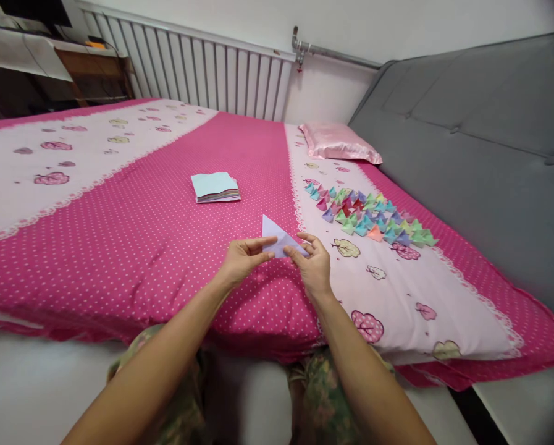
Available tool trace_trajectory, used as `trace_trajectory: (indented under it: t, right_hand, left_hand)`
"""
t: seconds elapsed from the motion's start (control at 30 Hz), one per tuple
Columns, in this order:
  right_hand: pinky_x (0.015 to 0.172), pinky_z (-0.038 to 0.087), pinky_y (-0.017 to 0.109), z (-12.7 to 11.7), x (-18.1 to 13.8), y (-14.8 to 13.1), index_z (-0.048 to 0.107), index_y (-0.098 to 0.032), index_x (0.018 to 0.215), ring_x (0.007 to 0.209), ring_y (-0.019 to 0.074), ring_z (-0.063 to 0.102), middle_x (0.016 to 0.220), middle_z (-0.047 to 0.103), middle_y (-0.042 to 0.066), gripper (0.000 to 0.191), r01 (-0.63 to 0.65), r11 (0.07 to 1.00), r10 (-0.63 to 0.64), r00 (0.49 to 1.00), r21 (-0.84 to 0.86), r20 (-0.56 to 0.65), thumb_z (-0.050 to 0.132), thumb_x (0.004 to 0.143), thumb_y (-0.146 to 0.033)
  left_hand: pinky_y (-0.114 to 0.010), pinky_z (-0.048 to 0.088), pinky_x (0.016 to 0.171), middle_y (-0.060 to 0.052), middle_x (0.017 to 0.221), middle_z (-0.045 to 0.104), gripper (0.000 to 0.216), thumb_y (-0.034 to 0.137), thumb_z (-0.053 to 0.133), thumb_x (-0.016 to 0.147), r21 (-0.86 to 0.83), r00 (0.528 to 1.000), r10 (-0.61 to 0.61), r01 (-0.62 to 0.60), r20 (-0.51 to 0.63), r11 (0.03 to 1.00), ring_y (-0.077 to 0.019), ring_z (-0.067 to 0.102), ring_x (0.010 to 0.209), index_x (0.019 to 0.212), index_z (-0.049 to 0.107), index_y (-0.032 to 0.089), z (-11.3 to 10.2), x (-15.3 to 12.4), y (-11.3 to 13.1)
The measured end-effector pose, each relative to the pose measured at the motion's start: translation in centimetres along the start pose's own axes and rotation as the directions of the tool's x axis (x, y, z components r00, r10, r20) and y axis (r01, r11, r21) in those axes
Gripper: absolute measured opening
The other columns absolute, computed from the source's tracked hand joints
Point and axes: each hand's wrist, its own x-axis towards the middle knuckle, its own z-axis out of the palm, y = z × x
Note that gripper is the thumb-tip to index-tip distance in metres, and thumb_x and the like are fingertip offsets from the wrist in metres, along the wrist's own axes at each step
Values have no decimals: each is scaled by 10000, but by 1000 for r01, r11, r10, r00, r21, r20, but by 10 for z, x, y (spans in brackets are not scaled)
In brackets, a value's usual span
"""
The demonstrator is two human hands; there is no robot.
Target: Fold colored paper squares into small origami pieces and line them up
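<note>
A pale lilac paper folded into a triangle (277,235) is held just above the pink bedsheet (156,247). My left hand (242,258) pinches its left edge with thumb and fingers. My right hand (311,262) pinches its right corner. A stack of coloured square papers (215,186) with a light blue sheet on top lies further back on the bed. To the right, several small folded paper shapes (369,216) in green, blue, red and purple lie packed together in rows.
A pink satin pillow (336,143) lies at the head of the bed against the grey padded headboard (480,136). A white radiator (202,68) runs along the far wall. A wooden desk (91,71) stands at the back left.
</note>
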Motion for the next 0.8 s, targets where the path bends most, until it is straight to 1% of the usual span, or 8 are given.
trace_trajectory:
  t: [0.1, 0.2, 0.33, 0.47, 0.6, 0.7, 0.8]
  right_hand:
    - [532, 412, 202, 0, 0, 0, 615, -151, 913, 523, 81, 515, 694, 617, -21, 376, -112, 993, 108, 989, 30, 104, 724, 603, -334]
    - [555, 410, 217, 0, -2, 1, 660, -129, 797, 550, 99, 523, 674, 630, -9, 325, -150, 989, 150, 974, -12, 167, 750, 557, -328]
    - [497, 370, 203, -2, -2, 1, 661, -121, 706, 496, 88, 490, 575, 601, -28, 298, -151, 986, 160, 977, -76, 138, 773, 517, -323]
    - [465, 358, 189, -6, 2, -1, 646, -123, 667, 452, 77, 483, 511, 598, -26, 269, -173, 980, 183, 976, -95, 114, 772, 530, -316]
    - [467, 383, 177, -11, 6, -3, 639, -129, 676, 449, 72, 517, 521, 622, -14, 252, -218, 976, 219, 971, -24, 92, 766, 550, -305]
    - [492, 421, 171, -13, 8, -4, 642, -136, 720, 498, 88, 577, 554, 646, -4, 278, -260, 964, 256, 964, 52, 71, 776, 533, -291]
    - [498, 447, 163, -14, 9, -4, 646, -137, 745, 502, 91, 596, 545, 653, 2, 284, -289, 954, 284, 957, 78, 66, 772, 542, -290]
  left_hand:
    - [-255, 495, 716, -69, 885, 707, 378, 173, 766, 522, 5, 1000, 25, -25, 11, 1000, -155, 649, 722, 894, 698, 156, -1, 0, 0]
    - [-292, 497, 757, -84, 917, 698, 381, 194, 763, 531, 42, 998, 54, -56, 34, 998, -185, 651, 781, 903, 693, 143, -2, 0, 0]
    - [-316, 495, 776, -91, 921, 696, 395, 208, 750, 551, 73, 997, 47, -51, 63, 996, -198, 652, 799, 933, 682, 130, -4, 1, -3]
    - [-287, 503, 724, -87, 899, 702, 433, 179, 748, 547, 71, 997, 10, -16, 78, 997, -178, 654, 747, 970, 668, 125, -6, 3, -4]
    - [-241, 496, 645, -79, 857, 709, 436, 154, 743, 548, 63, 998, -11, 7, 54, 998, -143, 644, 671, 976, 665, 121, -6, 4, -1]
    - [-228, 485, 596, -75, 815, 712, 445, 144, 744, 542, 68, 999, -13, 11, 32, 998, -131, 630, 625, 979, 664, 114, -5, 5, 0]
    - [-219, 473, 568, -67, 786, 713, 457, 140, 741, 544, 75, 1000, -14, 12, 27, 997, -121, 617, 594, 993, 659, 115, -6, 5, 1]
